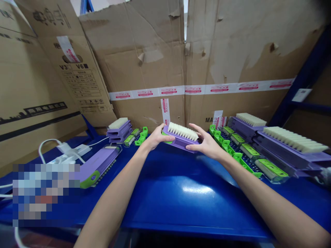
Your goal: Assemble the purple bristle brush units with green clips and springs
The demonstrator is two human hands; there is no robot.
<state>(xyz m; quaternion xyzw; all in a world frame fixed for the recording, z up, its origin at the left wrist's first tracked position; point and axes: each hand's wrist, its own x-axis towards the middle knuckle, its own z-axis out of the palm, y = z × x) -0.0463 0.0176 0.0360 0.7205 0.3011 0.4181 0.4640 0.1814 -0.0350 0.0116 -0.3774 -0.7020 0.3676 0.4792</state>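
Observation:
A purple brush block (182, 136) with cream bristles facing up is held above the blue table, tilted down to the right. My left hand (157, 137) grips its left end, thumb along the front by a green part. At its right end, my right hand (205, 143) has the thumb against the front lower edge, with the fingers behind and partly raised. On the right lie green clips (227, 147) and a row of clear-and-green pieces (249, 150). A purple-and-green brush unit (100, 165) lies to the left of my left forearm.
Purple brush parts are stacked at the right (281, 151) and back left (120, 131). A white power strip (71, 153) with cables is on the left. Cardboard (144, 62) walls the back of the blue table (165, 206). A blurred patch covers the left front.

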